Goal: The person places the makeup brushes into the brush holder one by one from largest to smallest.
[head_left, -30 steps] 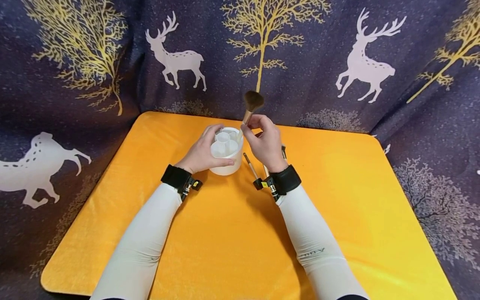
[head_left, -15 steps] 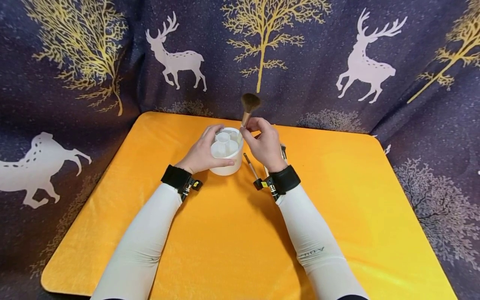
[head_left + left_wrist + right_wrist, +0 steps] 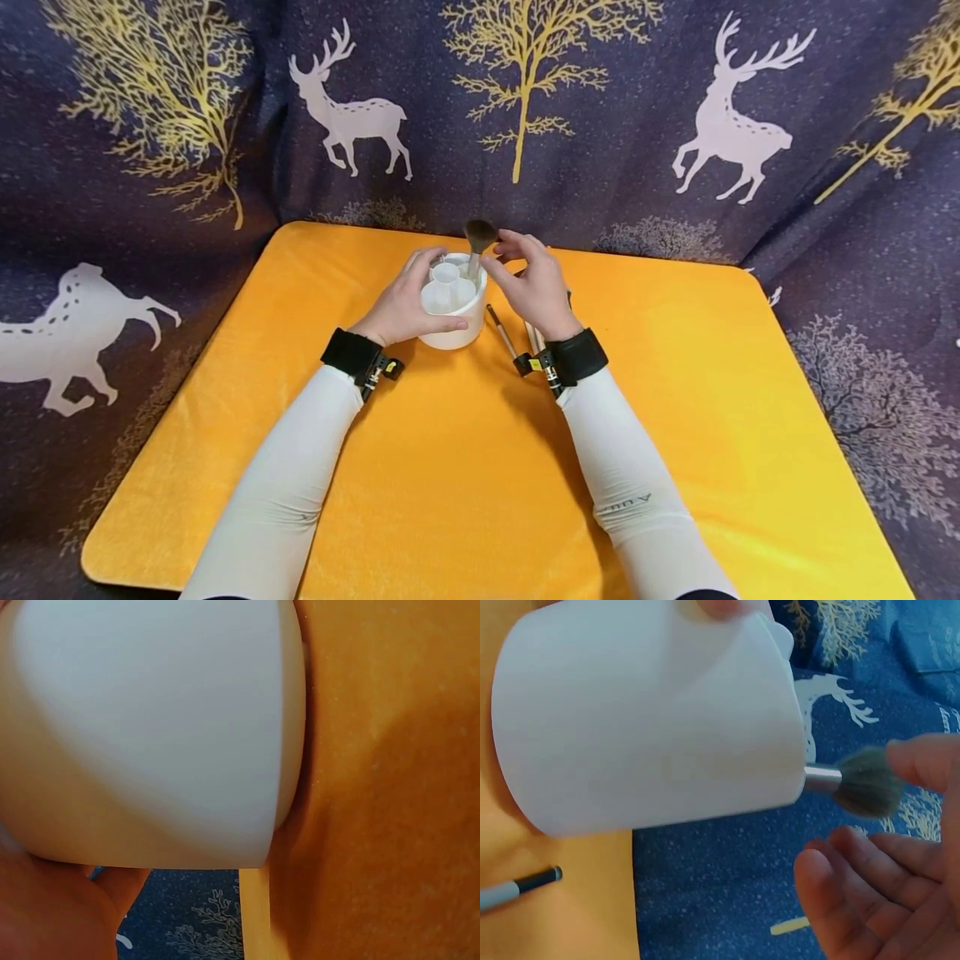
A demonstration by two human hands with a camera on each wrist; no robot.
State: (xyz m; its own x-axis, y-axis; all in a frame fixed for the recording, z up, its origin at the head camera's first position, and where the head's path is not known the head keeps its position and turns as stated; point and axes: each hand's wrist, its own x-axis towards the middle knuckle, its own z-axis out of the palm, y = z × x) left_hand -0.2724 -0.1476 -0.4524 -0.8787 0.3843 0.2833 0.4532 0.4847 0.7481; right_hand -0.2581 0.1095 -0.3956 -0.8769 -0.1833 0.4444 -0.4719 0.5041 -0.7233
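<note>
Left hand: the left hand [image 3: 408, 296] is gripping the round white plastic divided holder [image 3: 452, 302].
Right hand: the right hand [image 3: 534, 283] is hovering, fingers spread, beside the brown-bristled makeup brush [image 3: 477, 237] standing inside.

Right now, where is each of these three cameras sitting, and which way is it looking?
Head: looks forward and down at the orange table; both sleeves, left hand and right hand show.
Left wrist: close against the white holder; a bit of palm shows.
Right wrist: sideways at the brush; fingertips show.
All three see the white holder.
</note>
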